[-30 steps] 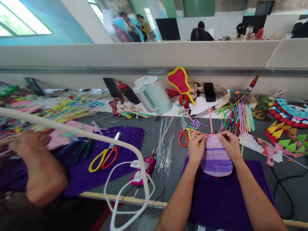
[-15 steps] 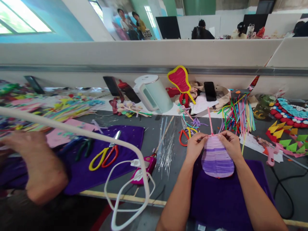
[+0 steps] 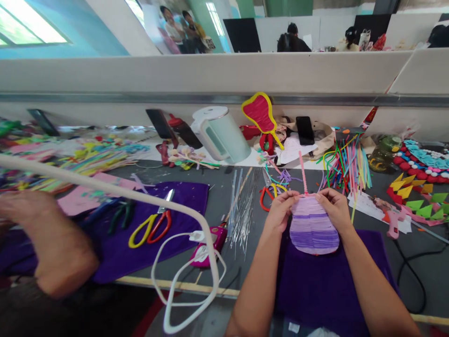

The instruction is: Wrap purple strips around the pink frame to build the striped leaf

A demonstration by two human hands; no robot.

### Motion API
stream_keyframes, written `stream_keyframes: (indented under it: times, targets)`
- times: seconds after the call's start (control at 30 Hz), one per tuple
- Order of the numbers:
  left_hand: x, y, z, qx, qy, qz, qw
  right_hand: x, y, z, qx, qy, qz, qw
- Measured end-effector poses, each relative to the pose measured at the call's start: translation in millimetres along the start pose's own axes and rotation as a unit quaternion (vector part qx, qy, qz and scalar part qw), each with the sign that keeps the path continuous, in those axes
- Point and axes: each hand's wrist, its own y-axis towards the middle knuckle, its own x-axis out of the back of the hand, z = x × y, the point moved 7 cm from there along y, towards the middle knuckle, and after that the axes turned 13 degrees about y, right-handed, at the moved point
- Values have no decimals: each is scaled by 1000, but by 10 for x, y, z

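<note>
Grey worktable (image 3: 245, 262), cluttered. Left hand (image 3: 280, 210) and right hand (image 3: 335, 208) pinch the top edge of a purple striped fan piece (image 3: 312, 227) above a purple cloth (image 3: 326, 285). Scissors (image 3: 270, 194) lie at 10 o'clock from the left hand; a co-worker's hand (image 3: 24, 210) works at far 9 o'clock.

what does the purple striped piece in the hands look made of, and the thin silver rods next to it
Purple striped piece: probably fuzzy pipe cleaner in lilac and violet rows, matte and soft-looking; both the left hand and right hand pinch its top. Silver rods: likely bare metal wire, thin, straight, glinting.
</note>
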Motion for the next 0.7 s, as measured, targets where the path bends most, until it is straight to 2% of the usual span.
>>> stream_keyframes:
  times: [0.13,0.27,0.37,0.7]
  targets:
    - [8,33,59,20,-41,13,999,33,15,-41,-18,18,-3,1000]
    - [-23,67,125,32,-107,58,992,65,24,-87,-37,41,-8,998]
    - [-68,63,144,44,-120,82,988,71,24,-77,-30,37,-10,999]
    - [-61,7,14,-10,-52,24,998,44,9,18,21,-32,0,999]
